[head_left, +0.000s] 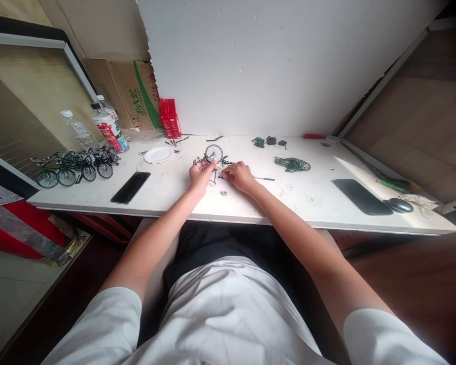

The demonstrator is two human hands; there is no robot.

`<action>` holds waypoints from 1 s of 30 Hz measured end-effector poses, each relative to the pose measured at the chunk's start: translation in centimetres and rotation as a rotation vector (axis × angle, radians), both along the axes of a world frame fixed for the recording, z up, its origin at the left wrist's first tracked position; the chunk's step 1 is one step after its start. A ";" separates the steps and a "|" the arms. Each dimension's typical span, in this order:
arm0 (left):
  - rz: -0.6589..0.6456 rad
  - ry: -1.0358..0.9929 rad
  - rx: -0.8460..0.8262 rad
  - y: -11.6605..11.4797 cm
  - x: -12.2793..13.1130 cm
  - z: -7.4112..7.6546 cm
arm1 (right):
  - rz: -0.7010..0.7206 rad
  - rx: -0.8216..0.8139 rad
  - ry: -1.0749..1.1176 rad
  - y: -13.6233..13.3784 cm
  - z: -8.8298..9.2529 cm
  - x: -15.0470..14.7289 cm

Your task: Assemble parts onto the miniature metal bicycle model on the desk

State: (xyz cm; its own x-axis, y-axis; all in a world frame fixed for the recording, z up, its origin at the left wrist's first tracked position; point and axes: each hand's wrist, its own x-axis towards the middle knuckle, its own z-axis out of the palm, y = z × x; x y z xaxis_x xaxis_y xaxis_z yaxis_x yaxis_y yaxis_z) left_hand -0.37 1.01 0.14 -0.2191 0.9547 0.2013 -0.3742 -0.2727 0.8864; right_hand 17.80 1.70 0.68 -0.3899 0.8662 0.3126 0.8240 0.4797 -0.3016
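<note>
A small, partly built model bicycle (213,156) with one spoked wheel lies on the white table (296,197) in front of me. My left hand (201,175) has its fingers pinched on the frame just below the wheel. My right hand (240,177) rests beside it with curled fingers over small dark parts; what it holds is hidden. A thin screwdriver (264,178) lies just right of my right hand. A tiny silver nut (224,192) sits between my wrists.
Several finished green model bicycles (75,167) stand at the far left. A black phone (131,187), a paper plate (158,154), bottles (109,129), a red box (170,119), green parts (292,163), a second phone (362,196) and a mouse (400,205) are on the table.
</note>
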 end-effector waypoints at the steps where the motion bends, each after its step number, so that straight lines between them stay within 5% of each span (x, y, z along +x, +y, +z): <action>1: 0.000 0.000 0.000 0.0 0.0 0.0 | 0.001 0.001 0.004 0.0 0.0 0.0; 21: -0.001 0.034 -0.002 -0.1 -0.1 0.0 | 0.019 0.035 0.030 -0.7 0.1 -0.8; 30: 0.001 0.028 -0.017 -0.1 -0.1 0.0 | 0.015 0.091 -0.177 -0.7 1.0 -1.6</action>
State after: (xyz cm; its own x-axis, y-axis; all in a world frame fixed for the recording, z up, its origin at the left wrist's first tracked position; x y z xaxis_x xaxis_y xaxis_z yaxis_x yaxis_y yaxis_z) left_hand -0.45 0.91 0.14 -0.2145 0.9578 0.1914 -0.3489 -0.2582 0.9009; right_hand 16.17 0.99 1.70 -0.4583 0.8313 0.3146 0.8528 0.5110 -0.1080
